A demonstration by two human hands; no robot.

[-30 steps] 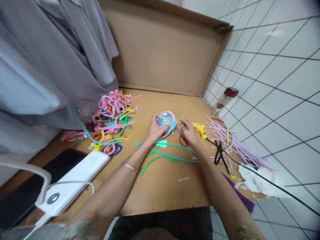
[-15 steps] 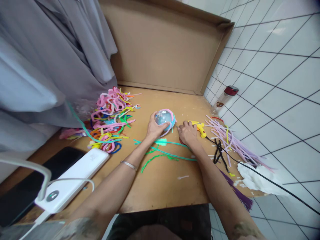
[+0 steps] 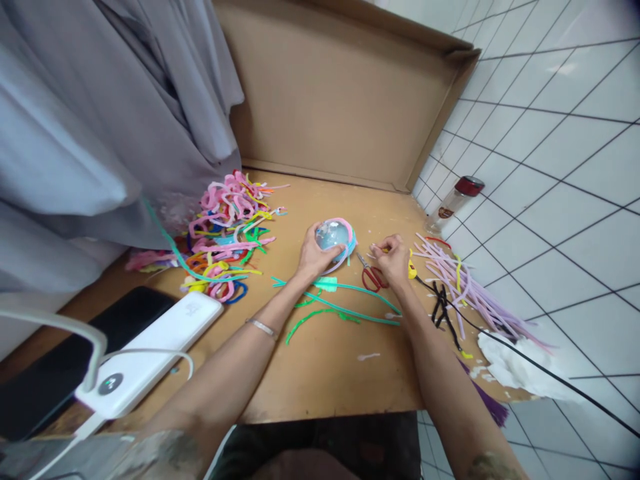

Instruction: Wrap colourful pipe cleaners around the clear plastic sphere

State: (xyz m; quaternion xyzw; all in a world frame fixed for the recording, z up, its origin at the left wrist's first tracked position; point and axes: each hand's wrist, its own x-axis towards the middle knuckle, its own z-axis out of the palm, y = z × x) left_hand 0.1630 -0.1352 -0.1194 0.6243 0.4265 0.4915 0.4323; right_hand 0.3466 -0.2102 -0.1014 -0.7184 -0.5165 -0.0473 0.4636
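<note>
My left hand (image 3: 314,253) is closed around the left side of a clear bluish ball (image 3: 332,235), thumb across its front. Pink, lilac and turquoise pipe cleaners (image 3: 351,235) curve around the ball's right side. To the right of it, my right hand (image 3: 392,259) has its fingers pinched together; whatever may be between them is too small to make out. That hand mostly hides a yellow glue gun (image 3: 412,269). Red-handled scissors (image 3: 371,277) lie just left of my right wrist. Turquoise pipe cleaners (image 3: 350,313) and green pipe cleaners (image 3: 305,322) lie nearer me.
A tangled heap of colourful pipe cleaners (image 3: 230,227) lies left, behind a white power bank (image 3: 150,353). At right are lilac pipe cleaners (image 3: 470,287), black pieces (image 3: 443,307), a cable (image 3: 530,360) and a red-lidded bottle (image 3: 453,203). Cardboard (image 3: 330,93) stands at the back.
My right hand has shifted right and drawn its fingers into a pinch, covering more of the glue gun and uncovering the scissors. The left hand keeps its hold on the ball.
</note>
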